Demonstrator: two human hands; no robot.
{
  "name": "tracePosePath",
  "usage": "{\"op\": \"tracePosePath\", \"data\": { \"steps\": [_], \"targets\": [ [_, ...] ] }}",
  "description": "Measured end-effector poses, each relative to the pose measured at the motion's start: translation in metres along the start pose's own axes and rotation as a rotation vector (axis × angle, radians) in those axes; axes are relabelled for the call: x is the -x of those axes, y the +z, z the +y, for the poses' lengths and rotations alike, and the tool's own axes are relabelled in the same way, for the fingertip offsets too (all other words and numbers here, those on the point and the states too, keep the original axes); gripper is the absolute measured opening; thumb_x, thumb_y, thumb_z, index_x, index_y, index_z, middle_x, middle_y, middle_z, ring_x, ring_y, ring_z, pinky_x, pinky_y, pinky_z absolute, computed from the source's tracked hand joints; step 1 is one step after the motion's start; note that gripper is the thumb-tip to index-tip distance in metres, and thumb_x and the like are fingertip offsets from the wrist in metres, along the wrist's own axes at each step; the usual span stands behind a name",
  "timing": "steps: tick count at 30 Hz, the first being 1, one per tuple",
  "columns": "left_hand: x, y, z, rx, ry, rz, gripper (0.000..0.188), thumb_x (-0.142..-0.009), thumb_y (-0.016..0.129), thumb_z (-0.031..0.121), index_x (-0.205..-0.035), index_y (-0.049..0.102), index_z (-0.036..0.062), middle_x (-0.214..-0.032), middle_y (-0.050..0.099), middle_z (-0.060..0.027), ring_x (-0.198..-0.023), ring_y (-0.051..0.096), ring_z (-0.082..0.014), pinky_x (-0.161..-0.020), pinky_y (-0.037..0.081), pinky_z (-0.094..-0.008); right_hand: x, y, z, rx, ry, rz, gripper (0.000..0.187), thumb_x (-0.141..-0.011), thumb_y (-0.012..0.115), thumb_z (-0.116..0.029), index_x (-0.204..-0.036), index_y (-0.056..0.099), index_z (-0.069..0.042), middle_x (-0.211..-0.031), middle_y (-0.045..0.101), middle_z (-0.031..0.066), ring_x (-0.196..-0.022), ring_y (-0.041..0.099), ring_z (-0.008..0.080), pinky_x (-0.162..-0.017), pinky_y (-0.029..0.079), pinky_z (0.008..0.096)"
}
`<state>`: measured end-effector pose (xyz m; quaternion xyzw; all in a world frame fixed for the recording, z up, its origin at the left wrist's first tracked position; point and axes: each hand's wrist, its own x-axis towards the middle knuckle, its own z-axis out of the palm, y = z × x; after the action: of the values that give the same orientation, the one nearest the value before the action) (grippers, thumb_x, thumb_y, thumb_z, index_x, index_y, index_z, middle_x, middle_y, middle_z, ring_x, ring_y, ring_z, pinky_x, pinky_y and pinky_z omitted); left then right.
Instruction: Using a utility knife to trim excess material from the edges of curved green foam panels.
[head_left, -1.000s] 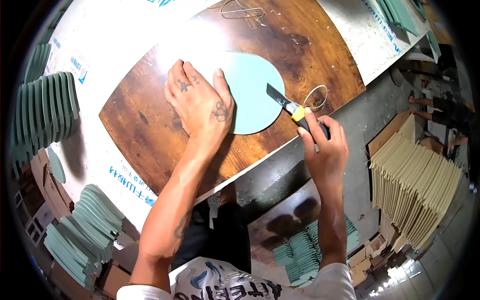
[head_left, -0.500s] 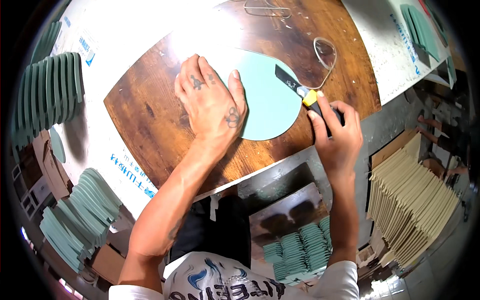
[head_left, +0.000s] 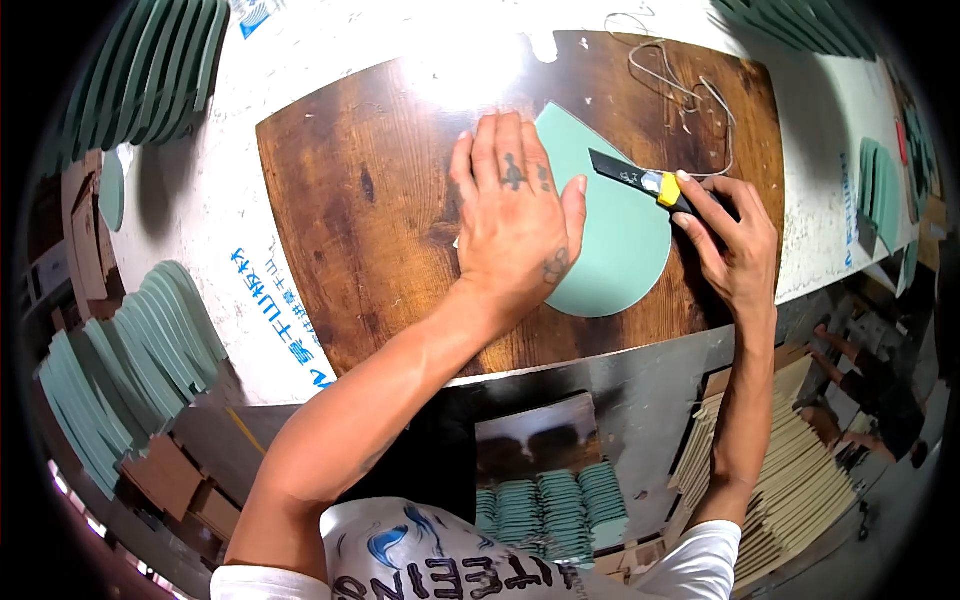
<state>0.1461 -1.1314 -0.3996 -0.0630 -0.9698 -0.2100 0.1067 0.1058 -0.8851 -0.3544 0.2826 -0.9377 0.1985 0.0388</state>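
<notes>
On a dark brown wooden board (head_left: pixel 370 260) lies a pale green, teardrop-shaped sheet (head_left: pixel 610 255), its narrow end pointing to the far side. My left hand (head_left: pixel 515 205) rests flat across the sheet's left side, fingers stretched out and thumb on the green surface. That hand hides the sheet's left edge. In my right hand (head_left: pixel 735 235) is a utility knife (head_left: pixel 667 190) with a wide dark blade and a yellow piece near its front. The blade lies over the right part of the sheet, pointing to the upper left; whether it touches cannot be told.
A thin cord (head_left: pixel 732 125) curls at the board's far right. Stacked curved green pieces (head_left: pixel 130 350) stand at the left, with more green pieces (head_left: pixel 150 70) at the far left. Below the table edge are green stacks (head_left: pixel 550 505) and cream sheets (head_left: pixel 790 460). Another person (head_left: pixel 890 400) is at the far right.
The whole view has shifted, so the board, sheet and both hands appear farther right. The sheet's pointed far end now shows more clearly. Both hands keep their hold.
</notes>
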Motion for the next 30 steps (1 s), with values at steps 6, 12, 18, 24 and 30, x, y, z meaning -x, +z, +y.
{"op": "tracePosePath", "data": {
  "steps": [6,12,18,24,30],
  "targets": [
    [-0.011,-0.006,-0.008,0.02,0.076,-0.057,0.062,-0.099,0.054,0.034,-0.132,0.047,-0.018,-0.136,0.046,-0.032,-0.133,0.041,-0.0466,-0.117,0.027,-0.0566,-0.015,0.005,-0.002,-0.025,-0.038,-0.029,0.047,-0.078,0.082,-0.014,-0.124,0.073,-0.015,-0.099,0.065,0.0105,-0.087,0.062,0.0262,-0.074,0.053,0.0372],
    [-0.037,-0.02,-0.05,0.005,0.451,-0.214,0.074,-0.099,0.05,0.058,-0.133,0.053,-0.0077,-0.133,0.051,-0.0237,-0.133,0.043,-0.0375,-0.118,0.021,-0.0586,0.043,0.023,-0.059,-0.025,0.222,0.066,0.045,-0.082,0.082,-0.016,-0.126,0.072,-0.014,-0.099,0.064,0.0117,-0.086,0.061,0.0272,-0.072,0.052,0.038],
    [0.006,-0.013,-0.029,0.034,0.087,-0.062,0.074,-0.091,0.069,0.052,-0.129,0.051,-0.0094,-0.125,0.049,-0.0248,-0.125,0.043,-0.0391,-0.112,0.025,-0.0621,0.049,0.022,-0.071,0.028,0.3,0.114,0.045,-0.082,0.081,-0.015,-0.126,0.073,-0.014,-0.099,0.064,0.0112,-0.085,0.061,0.0258,-0.071,0.051,0.0369],
    [0.001,-0.013,-0.036,0.12,0.145,-0.014,0.067,-0.088,0.074,0.044,-0.123,0.053,-0.0094,-0.122,0.051,-0.024,-0.122,0.044,-0.0392,-0.109,0.029,-0.0616,0.03,0.029,-0.069,0.04,0.282,0.133,0.04,-0.084,0.079,-0.017,-0.124,0.073,-0.015,-0.098,0.064,0.0107,-0.085,0.062,0.026,-0.07,0.052,0.0374],
    [0.002,-0.014,-0.037,0.11,0.168,-0.007,0.065,-0.089,0.073,0.042,-0.123,0.054,-0.0095,-0.124,0.051,-0.024,-0.123,0.044,-0.0383,-0.11,0.029,-0.0604,-0.011,0.042,-0.051,0.114,0.226,0.207,0.035,-0.086,0.078,-0.024,-0.119,0.075,-0.016,-0.095,0.066,0.0089,-0.08,0.061,0.026,-0.066,0.052,0.0374]
  ]
}}
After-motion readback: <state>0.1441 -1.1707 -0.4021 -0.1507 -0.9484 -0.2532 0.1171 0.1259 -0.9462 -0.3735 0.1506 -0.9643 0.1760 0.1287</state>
